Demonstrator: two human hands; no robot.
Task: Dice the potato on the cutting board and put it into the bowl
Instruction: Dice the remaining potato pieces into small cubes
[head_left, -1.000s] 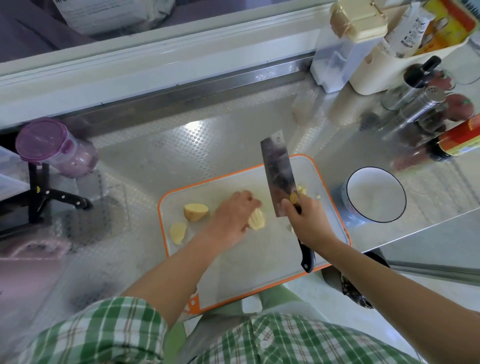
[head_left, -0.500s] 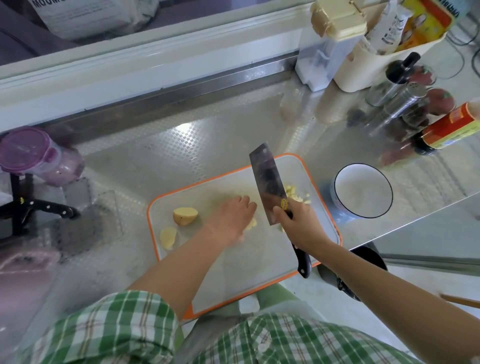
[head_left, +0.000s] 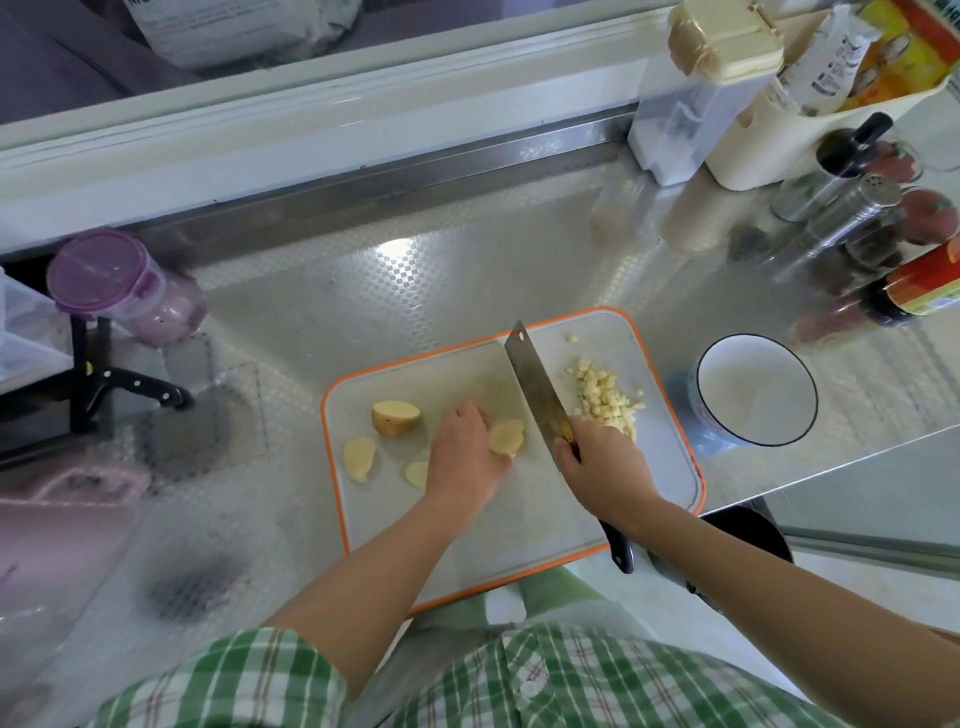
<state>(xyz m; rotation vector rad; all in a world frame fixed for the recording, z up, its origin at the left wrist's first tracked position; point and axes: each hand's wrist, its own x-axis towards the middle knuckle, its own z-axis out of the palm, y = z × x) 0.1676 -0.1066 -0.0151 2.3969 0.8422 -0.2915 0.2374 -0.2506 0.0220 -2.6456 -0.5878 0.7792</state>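
**Four potato pieces and the potato dice (head_left: 605, 400) share the cutting board (head_left: 530, 519)**

Off the cutting board's left edge, a purple-lidded jar (head_left: 104, 280) and a black-handled knife (head_left: 140, 387) sit on the steel counter (head_left: 415, 291). Onto the board now. At its left end is a skin-on chunk (head_left: 395, 417), with a pale slice (head_left: 359, 457) on its near side. A smaller slice (head_left: 417, 474) is tucked right against the left hand (head_left: 465, 457).

That hand is at the board's middle, fingers curled down over a potato piece (head_left: 507, 437), pinning it flat. Just right of it, the cleaver (head_left: 537, 395) is edge-down, blade running toward the board's far edge. The right hand (head_left: 605, 467) has its fingers wrapped tight round the handle.

Right of the blade, the dice are heaped toward the board's far right corner. Just off the right edge stands the white bowl (head_left: 727, 358).
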